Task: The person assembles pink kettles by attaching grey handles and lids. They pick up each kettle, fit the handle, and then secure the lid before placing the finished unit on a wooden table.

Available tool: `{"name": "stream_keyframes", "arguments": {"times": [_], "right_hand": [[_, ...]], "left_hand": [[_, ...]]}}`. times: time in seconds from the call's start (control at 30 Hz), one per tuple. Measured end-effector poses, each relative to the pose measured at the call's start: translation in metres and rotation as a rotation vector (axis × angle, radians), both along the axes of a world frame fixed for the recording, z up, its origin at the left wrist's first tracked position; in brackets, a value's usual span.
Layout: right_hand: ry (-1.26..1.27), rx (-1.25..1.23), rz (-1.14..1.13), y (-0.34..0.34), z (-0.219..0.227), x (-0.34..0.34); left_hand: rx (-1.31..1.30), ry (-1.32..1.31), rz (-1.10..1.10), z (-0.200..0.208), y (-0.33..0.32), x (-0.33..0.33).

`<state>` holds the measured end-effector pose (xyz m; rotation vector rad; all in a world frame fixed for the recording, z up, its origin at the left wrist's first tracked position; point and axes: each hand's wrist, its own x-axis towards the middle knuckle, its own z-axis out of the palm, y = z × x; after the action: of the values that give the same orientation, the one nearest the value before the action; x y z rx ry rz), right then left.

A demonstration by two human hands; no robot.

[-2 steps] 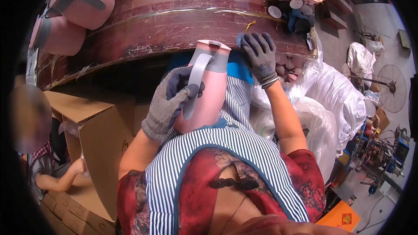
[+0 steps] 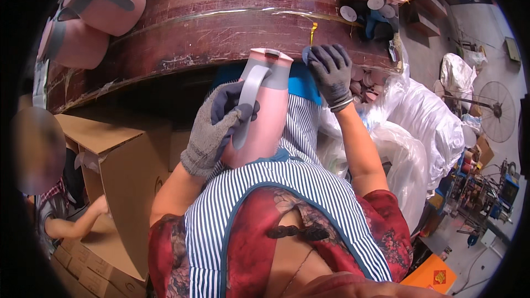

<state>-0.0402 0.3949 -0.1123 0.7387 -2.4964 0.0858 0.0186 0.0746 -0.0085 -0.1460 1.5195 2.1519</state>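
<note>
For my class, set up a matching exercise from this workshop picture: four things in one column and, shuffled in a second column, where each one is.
Things:
1. pink jug
2. left hand
3. right hand
4. cardboard box

Places:
A. raised near the table's edge, beside the jug's top
B. standing open at the person's left, below the table
C. propped on the striped apron, in front of the table
D. wrapped around the jug's grey handle

Pairs: 1-C, 2-D, 3-A, 4-B
</note>
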Motion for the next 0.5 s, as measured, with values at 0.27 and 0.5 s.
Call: {"name": "stream_keyframes", "arguments": {"times": [0.27,0.5], "right_hand": [[-0.948,-1.504,-0.033,-0.029,0.098,0.061],[-1.063,-1.767,0.139,-0.08,0.059,0.079]], "left_hand": [[-0.066,0.073,0.086,0.014,0.002,0.026],[-0.13,0.134,-0.241,-0.02,-0.022,-0.008]]}}
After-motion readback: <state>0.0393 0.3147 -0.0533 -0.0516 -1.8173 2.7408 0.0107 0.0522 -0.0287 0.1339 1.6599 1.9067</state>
